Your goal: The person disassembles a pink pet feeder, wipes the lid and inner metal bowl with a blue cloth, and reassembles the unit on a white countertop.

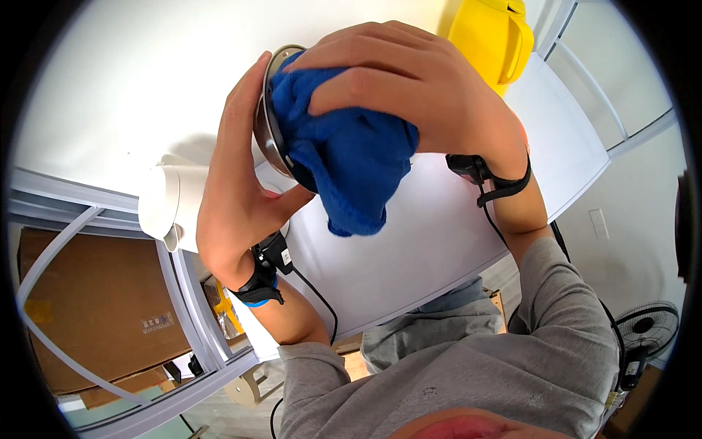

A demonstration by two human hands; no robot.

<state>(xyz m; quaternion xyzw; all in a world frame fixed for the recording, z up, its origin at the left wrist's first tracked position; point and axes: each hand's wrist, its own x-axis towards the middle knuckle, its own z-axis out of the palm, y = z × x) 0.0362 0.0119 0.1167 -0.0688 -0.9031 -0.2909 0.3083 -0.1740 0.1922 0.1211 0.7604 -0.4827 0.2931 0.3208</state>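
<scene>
My left hand (238,183) grips a round, shiny metal piece with a dark rim (272,139), tilted on its edge above the table. I cannot tell whether it is a bowl, a lid or part of a pot. A blue cloth (351,164) is bunched against its right-hand face and hangs down in folds. The fingers of my right hand (417,80) are wrapped over the cloth and press it to the metal. The cloth hides most of that face.
Below my hands lies the white table (395,256). A yellow jug with a handle (486,40) stands at the far right, and a white rounded container (175,201) at the left. A cardboard box (102,307) sits behind a white frame at lower left. A black fan (647,329) stands at lower right.
</scene>
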